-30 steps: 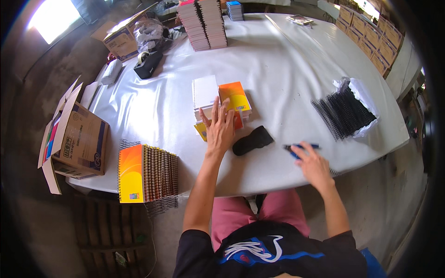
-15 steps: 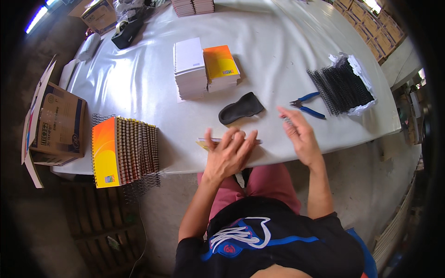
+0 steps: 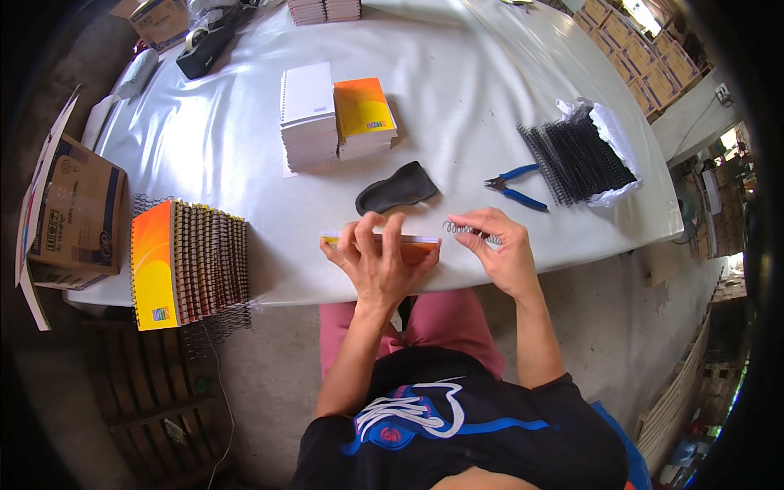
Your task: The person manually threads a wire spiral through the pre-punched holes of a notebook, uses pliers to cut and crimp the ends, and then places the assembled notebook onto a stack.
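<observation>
My left hand [image 3: 374, 260] is closed round an orange-and-yellow notebook [image 3: 392, 247], held on edge near the table's front; the fingers lie over its upper edge. Between the thumb and fingers of my right hand [image 3: 498, 251] is a dark spiral binding coil [image 3: 451, 228], its tip pointing toward the notebook but apart from it. Just beyond the notebook lies a black curved pad [image 3: 398, 189]. Blue-handled cutting pliers [image 3: 516, 188] rest farther right, beside a heap of black spiral coils [image 3: 580, 155] on white wrapping.
At the left edge stands a stack of spiral-bound notebooks [image 3: 189, 265] beside a cardboard box [image 3: 82, 204]. Toward the middle are a stack of white pages [image 3: 309, 122] and a pile of orange covers [image 3: 365, 114]. A tape dispenser [image 3: 206, 51] sits at the far left.
My right hand has moved closer to the notebook and the coil in it now shows plainly. My left hand has tilted the notebook up, showing its orange face. The whole view has shifted slightly.
</observation>
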`<state>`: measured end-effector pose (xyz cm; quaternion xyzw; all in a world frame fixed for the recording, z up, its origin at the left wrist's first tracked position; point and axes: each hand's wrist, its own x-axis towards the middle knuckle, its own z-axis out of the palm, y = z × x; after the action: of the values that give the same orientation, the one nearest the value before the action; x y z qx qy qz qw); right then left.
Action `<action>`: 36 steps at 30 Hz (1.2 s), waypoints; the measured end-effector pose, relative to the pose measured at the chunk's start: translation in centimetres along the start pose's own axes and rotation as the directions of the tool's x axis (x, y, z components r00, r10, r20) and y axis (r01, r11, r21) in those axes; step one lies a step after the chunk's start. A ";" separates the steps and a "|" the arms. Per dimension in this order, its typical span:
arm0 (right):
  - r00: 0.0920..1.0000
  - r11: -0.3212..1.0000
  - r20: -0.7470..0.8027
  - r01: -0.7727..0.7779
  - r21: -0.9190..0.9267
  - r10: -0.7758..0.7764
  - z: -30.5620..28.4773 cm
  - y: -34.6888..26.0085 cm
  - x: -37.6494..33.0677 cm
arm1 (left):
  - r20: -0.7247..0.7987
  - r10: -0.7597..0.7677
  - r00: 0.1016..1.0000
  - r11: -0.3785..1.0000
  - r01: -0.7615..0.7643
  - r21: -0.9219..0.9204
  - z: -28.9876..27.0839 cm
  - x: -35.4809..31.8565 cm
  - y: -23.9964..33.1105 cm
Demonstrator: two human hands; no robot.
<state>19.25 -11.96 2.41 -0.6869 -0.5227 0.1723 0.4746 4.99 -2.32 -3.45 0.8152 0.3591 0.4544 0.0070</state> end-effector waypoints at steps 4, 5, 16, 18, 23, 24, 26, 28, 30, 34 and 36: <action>0.995 0.995 0.050 0.091 -0.039 -0.089 0.0 0.7 0.7 | 0.013 0.010 1.000 1.000 -0.010 -0.017 -0.2 0.2 -0.2; 0.992 0.993 0.071 0.111 -0.035 -0.108 0.0 0.8 0.8 | 0.017 0.016 1.000 1.000 -0.016 -0.002 0.0 0.1 -0.4; 0.881 0.975 0.460 -0.186 0.125 0.109 -1.2 0.8 2.0 | 0.143 -0.008 0.990 0.998 0.000 0.055 -0.9 0.5 -0.3; 0.868 0.968 0.474 -0.227 0.105 0.151 -1.2 -0.1 2.1 | 0.154 -0.014 0.988 0.997 0.003 0.071 -1.1 0.6 -0.2; 0.924 0.999 0.379 -0.040 -0.034 0.050 -1.3 -1.5 1.2 | 0.168 -0.010 0.986 0.998 0.020 -0.058 -2.0 0.6 -1.0; 0.932 0.998 0.359 -0.021 -0.064 0.043 -1.4 -1.7 0.9 | 0.197 0.005 0.980 0.999 0.005 -0.050 -2.4 0.6 -1.0; 0.926 0.991 0.365 0.126 -0.049 -0.100 -1.0 -0.2 0.6 | 0.219 0.034 0.975 0.997 -0.018 -0.074 -2.4 0.4 -1.1; 0.882 1.000 0.472 -0.009 -0.011 0.013 -1.4 0.1 1.0 | 0.233 0.037 0.972 0.996 -0.017 -0.089 -2.5 0.4 -1.3; 0.678 0.909 0.657 -0.415 -0.029 0.331 -2.1 -0.8 2.6 | 0.238 0.024 0.971 0.996 -0.001 -0.095 -2.7 0.7 -1.5; 0.798 0.808 0.512 0.510 -0.294 -0.317 -0.2 1.4 6.5 | 0.266 0.025 0.964 0.983 0.025 -0.183 -3.2 1.5 -2.1; 0.764 0.614 0.477 0.639 -0.463 -0.434 2.1 3.0 7.9 | 0.289 0.035 0.957 0.975 0.031 -0.220 -3.5 1.4 -2.3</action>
<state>22.53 -3.99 0.93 -0.5714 -0.8015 -0.0470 0.1697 1.54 -0.92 -1.11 0.8677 0.3001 0.3667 0.1504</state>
